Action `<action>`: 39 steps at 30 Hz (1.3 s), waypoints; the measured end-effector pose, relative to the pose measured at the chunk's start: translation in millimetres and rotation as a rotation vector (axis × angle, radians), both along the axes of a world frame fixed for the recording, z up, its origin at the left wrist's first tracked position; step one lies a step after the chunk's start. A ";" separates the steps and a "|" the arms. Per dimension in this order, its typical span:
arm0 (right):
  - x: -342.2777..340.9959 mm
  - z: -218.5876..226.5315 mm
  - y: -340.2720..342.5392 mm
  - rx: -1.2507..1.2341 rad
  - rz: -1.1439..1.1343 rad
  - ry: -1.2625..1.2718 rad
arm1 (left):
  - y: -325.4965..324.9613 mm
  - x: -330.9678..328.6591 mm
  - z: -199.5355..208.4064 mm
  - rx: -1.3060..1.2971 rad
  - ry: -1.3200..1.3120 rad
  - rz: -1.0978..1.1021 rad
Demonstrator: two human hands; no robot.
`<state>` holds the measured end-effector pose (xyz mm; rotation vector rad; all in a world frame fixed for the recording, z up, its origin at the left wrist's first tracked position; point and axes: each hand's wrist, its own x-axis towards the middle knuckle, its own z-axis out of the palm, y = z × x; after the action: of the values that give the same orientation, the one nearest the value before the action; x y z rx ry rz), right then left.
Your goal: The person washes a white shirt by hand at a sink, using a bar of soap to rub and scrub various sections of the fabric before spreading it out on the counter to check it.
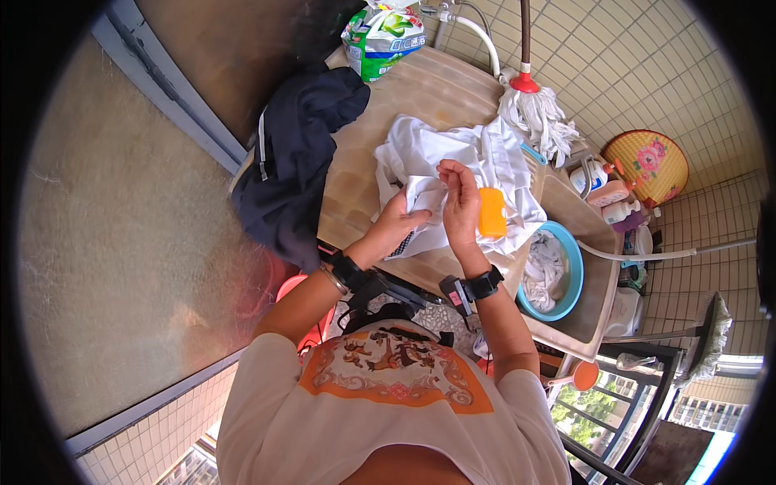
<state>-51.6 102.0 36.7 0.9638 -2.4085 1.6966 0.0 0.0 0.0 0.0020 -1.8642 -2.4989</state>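
Note:
A white shirt [497,153] lies rumpled on the tan slab of the washing sink. My left hand [396,222] is closed on a folded part of it, thumb on top. Just right of that fold is my right hand [461,202], raised with its fingers slightly bent and nothing visible in them; whether it touches the cloth is hard to tell. An orange bar of laundry soap [492,212] rests on the shirt beside my right hand. Dark checked trim shows below my left hand.
Dark navy clothing [295,153] hangs over the slab's left edge. A green-and-white bag [384,40] and a mop head [537,117] are at the back. On the right, a blue basin [575,279] of wet white cloth sits in the sink, near several bottles [608,192].

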 end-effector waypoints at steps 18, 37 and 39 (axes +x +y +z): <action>-5.2 -13.5 -2.1 0.132 -0.100 0.148 | -3.5 -0.1 -2.9 -0.092 -0.052 -0.062; -71.5 -36.7 10.5 0.139 0.127 -0.274 | -29.3 -1.4 -2.2 0.384 -0.141 -0.095; -75.8 -48.7 16.9 -0.032 0.149 -0.338 | -33.3 0.6 9.0 0.475 -0.164 -0.049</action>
<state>-127.3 118.9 -11.9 0.9399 -2.5524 2.0967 0.6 -33.3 9.0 0.1754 -1.2764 -2.9886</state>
